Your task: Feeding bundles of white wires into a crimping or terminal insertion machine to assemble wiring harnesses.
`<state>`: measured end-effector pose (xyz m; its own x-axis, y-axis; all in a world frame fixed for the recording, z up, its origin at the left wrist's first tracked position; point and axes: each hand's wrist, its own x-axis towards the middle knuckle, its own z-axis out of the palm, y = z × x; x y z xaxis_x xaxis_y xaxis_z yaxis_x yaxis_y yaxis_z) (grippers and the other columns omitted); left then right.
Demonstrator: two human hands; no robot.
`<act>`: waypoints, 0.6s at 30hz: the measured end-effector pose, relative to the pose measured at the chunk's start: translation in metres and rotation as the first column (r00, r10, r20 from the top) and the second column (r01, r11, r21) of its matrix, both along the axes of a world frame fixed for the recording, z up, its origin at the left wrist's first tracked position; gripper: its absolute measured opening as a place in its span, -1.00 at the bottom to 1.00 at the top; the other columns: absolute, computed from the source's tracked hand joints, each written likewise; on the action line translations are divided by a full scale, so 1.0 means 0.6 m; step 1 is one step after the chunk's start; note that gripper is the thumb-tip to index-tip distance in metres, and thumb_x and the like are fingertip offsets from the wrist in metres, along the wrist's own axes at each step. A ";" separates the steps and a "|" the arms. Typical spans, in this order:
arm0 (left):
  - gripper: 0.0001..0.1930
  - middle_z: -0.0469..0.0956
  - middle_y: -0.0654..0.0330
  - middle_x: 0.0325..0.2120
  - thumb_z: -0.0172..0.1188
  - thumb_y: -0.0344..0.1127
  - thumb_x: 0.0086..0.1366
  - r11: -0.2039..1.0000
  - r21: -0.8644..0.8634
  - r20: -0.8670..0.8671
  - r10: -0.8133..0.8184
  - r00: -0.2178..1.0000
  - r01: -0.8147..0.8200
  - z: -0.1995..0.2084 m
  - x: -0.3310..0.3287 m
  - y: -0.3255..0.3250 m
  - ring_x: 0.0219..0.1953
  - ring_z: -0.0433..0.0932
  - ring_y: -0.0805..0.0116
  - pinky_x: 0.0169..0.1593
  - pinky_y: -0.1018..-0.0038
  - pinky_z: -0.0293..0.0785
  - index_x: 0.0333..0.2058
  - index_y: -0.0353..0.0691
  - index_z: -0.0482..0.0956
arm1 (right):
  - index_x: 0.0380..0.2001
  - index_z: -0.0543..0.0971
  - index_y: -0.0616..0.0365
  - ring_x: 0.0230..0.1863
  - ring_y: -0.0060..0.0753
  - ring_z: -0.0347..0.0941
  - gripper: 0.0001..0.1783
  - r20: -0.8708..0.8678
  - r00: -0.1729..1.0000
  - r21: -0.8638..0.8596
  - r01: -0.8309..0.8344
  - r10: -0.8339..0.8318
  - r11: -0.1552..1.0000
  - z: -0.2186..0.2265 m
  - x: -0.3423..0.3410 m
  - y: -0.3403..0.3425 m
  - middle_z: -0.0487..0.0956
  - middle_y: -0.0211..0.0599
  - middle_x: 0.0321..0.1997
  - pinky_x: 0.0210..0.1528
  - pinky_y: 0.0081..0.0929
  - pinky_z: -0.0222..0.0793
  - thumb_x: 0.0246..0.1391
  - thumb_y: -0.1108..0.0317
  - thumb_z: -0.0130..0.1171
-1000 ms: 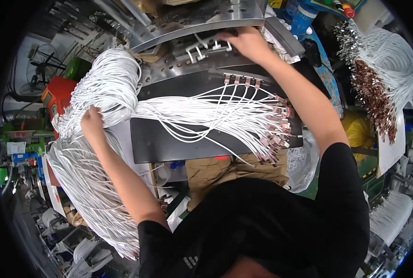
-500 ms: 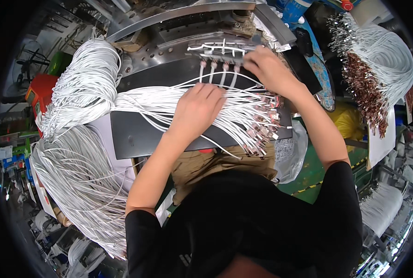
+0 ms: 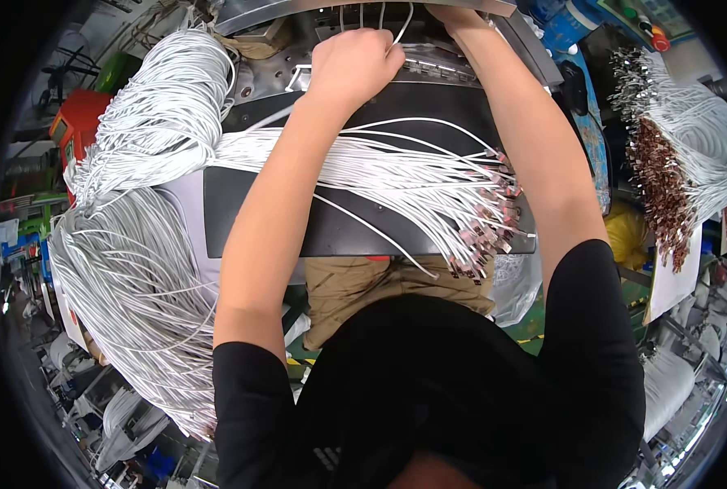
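Note:
My left hand is closed at the far side of the bench, its fingers curled round several white cables that run up from it beneath a metal bar. My right hand reaches under the same bar farther right; its fingers are hidden there. Just right of the left hand lies a slotted metal strip. Nearer me, a thick bundle of white cables crosses the black board, with small pinkish and metallic connectors fanned out at its right end. My left forearm passes over this bundle.
The curved metal bar spans the far edge above both hands. Large coils of white cable and grey-white cable hang at the left. Another cable bundle with brown and silver ends stands at the right, past a blue-edged surface.
Both hands have moved away from me toward the metal bar. The cables in the holder have gone with them, their connector ends now out of sight. The view has shifted slightly.

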<state>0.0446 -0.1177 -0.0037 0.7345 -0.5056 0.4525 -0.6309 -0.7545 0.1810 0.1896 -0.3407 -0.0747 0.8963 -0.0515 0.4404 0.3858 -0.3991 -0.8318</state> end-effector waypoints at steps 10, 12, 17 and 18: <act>-0.66 0.53 -0.07 -0.06 0.10 -0.24 0.24 0.974 -0.092 -0.416 0.150 0.897 -0.205 -0.018 0.068 0.049 0.05 0.45 -0.08 0.13 -0.04 0.35 -0.05 -0.26 0.56 | 0.02 0.53 0.28 0.17 0.07 0.40 -0.53 0.191 0.981 -0.679 0.100 0.044 0.727 0.115 -0.220 0.113 0.54 0.10 0.07 0.24 -0.06 0.24 0.25 0.11 0.00; -0.53 0.47 -0.11 0.10 0.12 -0.29 0.20 0.972 -0.145 -0.382 0.117 0.917 -0.184 -0.031 0.076 0.035 0.20 0.37 -0.09 0.23 -0.14 0.26 0.09 -0.31 0.49 | 0.04 0.52 0.28 0.19 0.05 0.39 -0.51 0.263 0.965 -0.691 0.181 0.011 0.700 0.110 -0.240 0.110 0.54 0.08 0.08 0.26 -0.05 0.21 0.24 0.09 0.00; -0.53 0.45 -0.12 0.13 0.05 -0.27 0.25 0.992 0.056 0.128 0.104 0.986 -0.112 -0.062 0.083 0.014 0.24 0.35 -0.04 0.29 -0.01 0.21 0.13 -0.28 0.46 | 0.05 0.53 0.26 0.21 0.00 0.38 -0.47 0.300 0.953 -0.712 0.256 -0.046 0.654 0.087 -0.231 0.118 0.55 0.02 0.10 0.31 -0.04 0.17 0.23 0.04 -0.01; -0.53 0.45 -0.12 0.13 0.02 -0.26 0.26 0.985 0.059 0.147 0.154 0.977 -0.165 -0.057 0.082 0.009 0.24 0.35 -0.02 0.30 0.01 0.19 0.14 -0.26 0.46 | 0.04 0.54 0.26 0.21 -0.02 0.38 -0.47 0.258 0.964 -0.720 0.234 -0.060 0.653 0.086 -0.224 0.120 0.55 0.01 0.09 0.31 -0.04 0.18 0.23 0.04 -0.01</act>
<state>0.0939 -0.1123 -0.0379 0.7396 -0.4215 0.5248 -0.5167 -0.8551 0.0415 0.0554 -0.2690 -0.0232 0.7970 0.2448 0.5521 0.3831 -0.9117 -0.1487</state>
